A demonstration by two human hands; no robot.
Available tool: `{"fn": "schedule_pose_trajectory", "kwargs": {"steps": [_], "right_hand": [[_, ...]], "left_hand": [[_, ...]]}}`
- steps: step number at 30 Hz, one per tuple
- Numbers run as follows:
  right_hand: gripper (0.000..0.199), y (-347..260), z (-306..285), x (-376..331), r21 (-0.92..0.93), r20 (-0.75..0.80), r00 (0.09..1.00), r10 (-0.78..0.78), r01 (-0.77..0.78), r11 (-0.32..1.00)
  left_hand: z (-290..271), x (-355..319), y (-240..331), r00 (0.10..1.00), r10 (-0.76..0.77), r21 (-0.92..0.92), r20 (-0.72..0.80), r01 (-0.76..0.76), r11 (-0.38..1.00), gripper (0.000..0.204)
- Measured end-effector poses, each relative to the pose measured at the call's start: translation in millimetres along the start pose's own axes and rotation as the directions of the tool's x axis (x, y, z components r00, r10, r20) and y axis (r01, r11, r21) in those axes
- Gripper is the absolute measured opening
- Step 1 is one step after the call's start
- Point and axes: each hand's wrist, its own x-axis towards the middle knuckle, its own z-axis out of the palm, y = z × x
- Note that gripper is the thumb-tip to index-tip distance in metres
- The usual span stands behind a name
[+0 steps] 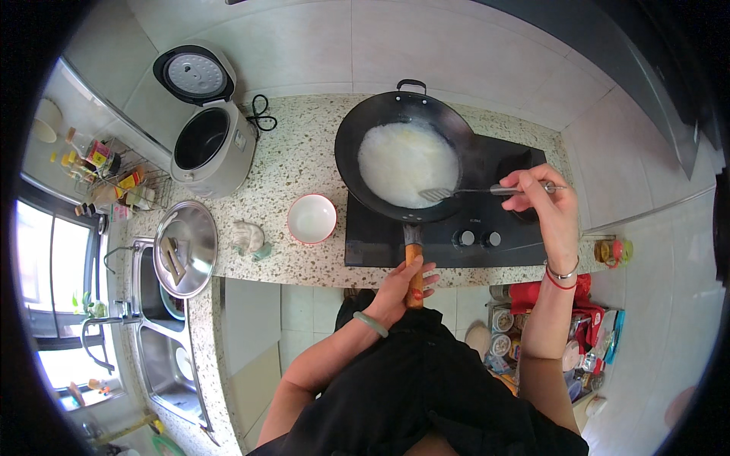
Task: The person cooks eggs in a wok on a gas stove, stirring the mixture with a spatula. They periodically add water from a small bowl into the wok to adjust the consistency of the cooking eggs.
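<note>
While standing at a speckled stone counter [293, 144], has a two-basin stainless steel sink [162, 372] far to the left of the left hand [396, 291]. Nearer that hand, has a domed silver metal lid [196, 243] lying beside the sink, perhaps set aside for cooking uncovered, and past it a boxy white rice cooker [236, 156] with top raised. Closer still, ahead and left of the left hand, has a round white bowl with a red rim [312, 218], apparently placed within easy reach.

Holds the orange-brown wooden handle [414, 292] in the left hand, with fingers wrapped round, likely to steady the round black metal wok [347, 152]. Has the wok straight ahead of the left hand, at the far end of the handle, on a black glass hob [372, 247], with frothy white liquid [411, 159] inside.

Grips a slotted grey metal turner [436, 194] in the right hand [549, 199], pointing leftward from the fingers to the liquid's near right edge, seemingly to reach in from the side. Cannot tell of any contact with the wok's bottom.
</note>
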Motion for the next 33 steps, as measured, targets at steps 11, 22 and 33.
{"fn": "schedule_pose_trajectory", "kwargs": {"steps": [11, 22, 33], "right_hand": [[0.020, 38, 39, 11, 0.125, 0.059, 0.996, 0.067, -0.074, 0.989], [0.017, 75, 79, 25, 0.158, -0.039, 0.999, -0.034, 0.040, 0.987], [0.020, 103, 77, 41, 0.269, -0.129, 0.991, -0.037, 0.070, 0.961]], "left_hand": [[0, -1, 0, 1.000, -0.001, 0.008, -0.009, 0.002, 1.000, 0.034], [1, -1, 2, 1.000, -0.010, 0.019, 0.005, 0.010, 1.000, 0.034], [0, -1, 1, 1.000, -0.010, 0.016, 0.012, 0.010, 1.000, 0.034]]}}
